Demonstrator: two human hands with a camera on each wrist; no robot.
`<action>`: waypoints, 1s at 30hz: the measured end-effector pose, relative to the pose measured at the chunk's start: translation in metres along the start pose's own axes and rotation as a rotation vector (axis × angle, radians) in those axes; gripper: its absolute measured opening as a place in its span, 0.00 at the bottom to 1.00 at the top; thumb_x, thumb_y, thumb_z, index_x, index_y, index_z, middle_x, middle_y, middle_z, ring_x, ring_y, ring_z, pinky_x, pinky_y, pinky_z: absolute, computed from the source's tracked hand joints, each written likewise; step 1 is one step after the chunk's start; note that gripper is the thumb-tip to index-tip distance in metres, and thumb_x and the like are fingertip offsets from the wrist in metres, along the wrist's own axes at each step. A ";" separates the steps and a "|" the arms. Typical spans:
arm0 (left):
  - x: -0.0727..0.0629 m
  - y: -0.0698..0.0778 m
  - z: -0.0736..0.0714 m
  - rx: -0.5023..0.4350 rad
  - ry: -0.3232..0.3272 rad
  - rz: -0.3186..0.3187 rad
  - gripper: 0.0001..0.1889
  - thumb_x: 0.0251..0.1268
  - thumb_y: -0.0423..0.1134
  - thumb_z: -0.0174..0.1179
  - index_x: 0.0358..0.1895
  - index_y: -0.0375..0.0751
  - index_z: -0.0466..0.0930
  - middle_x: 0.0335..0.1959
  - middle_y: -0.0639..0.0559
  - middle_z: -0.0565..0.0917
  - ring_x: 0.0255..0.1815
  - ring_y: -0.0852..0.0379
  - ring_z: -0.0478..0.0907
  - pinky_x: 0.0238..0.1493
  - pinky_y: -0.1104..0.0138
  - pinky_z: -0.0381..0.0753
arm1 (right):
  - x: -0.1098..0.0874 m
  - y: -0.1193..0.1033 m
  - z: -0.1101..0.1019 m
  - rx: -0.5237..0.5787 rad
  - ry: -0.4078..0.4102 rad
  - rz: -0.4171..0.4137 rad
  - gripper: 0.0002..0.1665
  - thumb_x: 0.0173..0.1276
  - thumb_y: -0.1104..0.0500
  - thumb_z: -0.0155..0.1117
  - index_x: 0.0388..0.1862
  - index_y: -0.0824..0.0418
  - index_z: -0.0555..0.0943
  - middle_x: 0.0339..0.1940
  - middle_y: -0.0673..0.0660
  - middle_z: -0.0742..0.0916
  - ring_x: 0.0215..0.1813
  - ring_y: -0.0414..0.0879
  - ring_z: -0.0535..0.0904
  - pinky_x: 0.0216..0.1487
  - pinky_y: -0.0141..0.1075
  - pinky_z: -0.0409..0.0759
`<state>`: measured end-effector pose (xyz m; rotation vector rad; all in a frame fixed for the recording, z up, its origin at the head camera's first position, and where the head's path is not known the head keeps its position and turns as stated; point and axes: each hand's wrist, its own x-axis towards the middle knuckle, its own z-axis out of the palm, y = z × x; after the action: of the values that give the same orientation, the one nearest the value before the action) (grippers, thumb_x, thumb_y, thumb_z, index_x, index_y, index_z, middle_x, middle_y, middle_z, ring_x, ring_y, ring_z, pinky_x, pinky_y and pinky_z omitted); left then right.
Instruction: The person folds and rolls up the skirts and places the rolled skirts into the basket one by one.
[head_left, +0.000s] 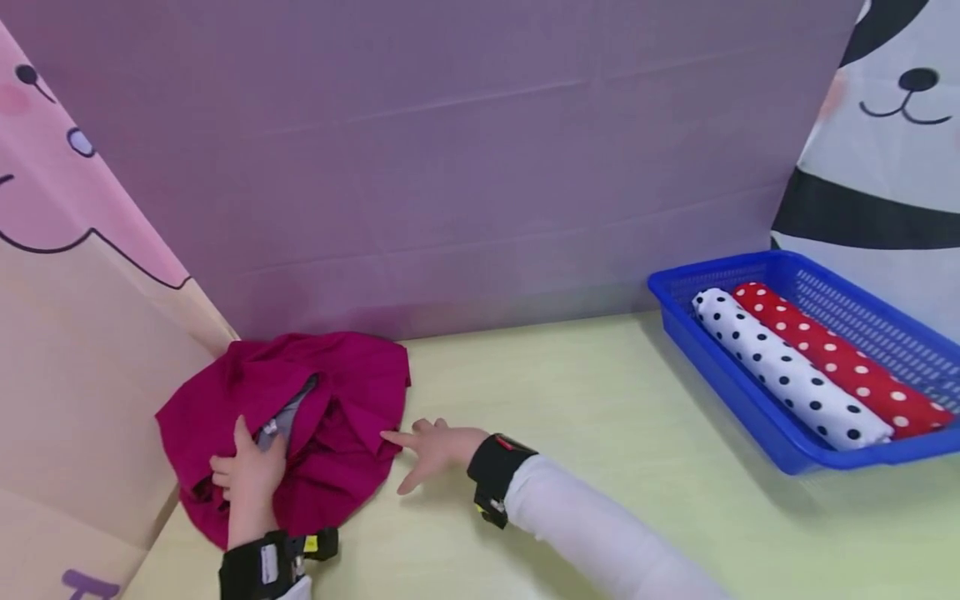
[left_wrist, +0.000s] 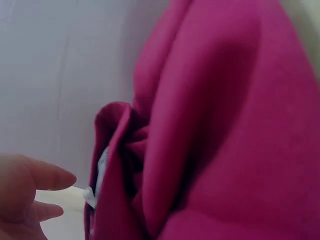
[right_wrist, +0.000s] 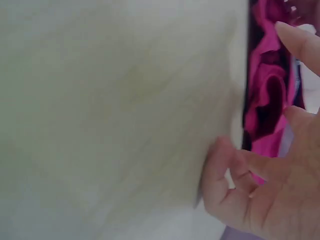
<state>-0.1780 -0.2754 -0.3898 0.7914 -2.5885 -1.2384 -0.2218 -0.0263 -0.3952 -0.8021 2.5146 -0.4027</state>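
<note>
A crumpled magenta garment (head_left: 352, 367) lies on the table at the left, against the corner of the walls. Grey fabric (head_left: 288, 417) with a small white tag shows in its opening. My left hand (head_left: 251, 475) is over the near left part of the garment, fingers apart; the left wrist view shows the thumb and a finger (left_wrist: 50, 175) beside its folds, pinching nothing. Near the garment's right edge is my right hand (head_left: 435, 450), its fingers spread and its index fingertip close to the cloth. Whether that fingertip touches it I cannot tell.
At the right stands a blue plastic basket (head_left: 720, 392). It holds a rolled white cloth with black dots (head_left: 787, 371) and a rolled red cloth with white dots (head_left: 847, 358). A purple sheet (head_left: 480, 167) covers the back wall, and printed panels flank the pale table (head_left: 540, 392).
</note>
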 end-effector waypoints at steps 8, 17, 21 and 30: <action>0.003 -0.008 0.003 0.111 0.014 0.022 0.29 0.65 0.41 0.40 0.68 0.33 0.52 0.64 0.15 0.46 0.63 0.17 0.42 0.56 0.31 0.45 | 0.012 -0.025 0.001 -0.229 0.055 0.029 0.39 0.56 0.44 0.67 0.68 0.41 0.67 0.68 0.46 0.68 0.66 0.48 0.61 0.53 0.38 0.74; 0.006 -0.012 0.006 0.192 0.011 0.079 0.29 0.65 0.44 0.43 0.67 0.34 0.58 0.64 0.24 0.56 0.60 0.18 0.55 0.53 0.30 0.54 | 0.034 -0.039 0.018 -0.448 0.232 0.048 0.13 0.68 0.56 0.58 0.50 0.47 0.79 0.49 0.47 0.81 0.53 0.45 0.73 0.45 0.40 0.78; 0.007 -0.012 0.007 0.231 -0.020 0.087 0.29 0.66 0.45 0.43 0.67 0.34 0.58 0.63 0.24 0.58 0.60 0.17 0.56 0.52 0.29 0.56 | 0.035 -0.034 0.017 -0.468 0.236 -0.002 0.09 0.68 0.58 0.57 0.42 0.48 0.82 0.41 0.47 0.84 0.48 0.44 0.76 0.43 0.37 0.79; 0.004 -0.002 0.012 0.310 -0.139 0.197 0.29 0.66 0.44 0.44 0.65 0.27 0.58 0.61 0.21 0.59 0.60 0.19 0.58 0.56 0.33 0.61 | 0.019 -0.014 0.000 -0.401 0.211 -0.063 0.11 0.65 0.64 0.56 0.22 0.54 0.78 0.24 0.49 0.81 0.31 0.42 0.76 0.30 0.31 0.74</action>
<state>-0.1846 -0.2703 -0.3991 0.4941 -2.9318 -0.8788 -0.2294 -0.0491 -0.3961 -1.0361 2.8183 0.0035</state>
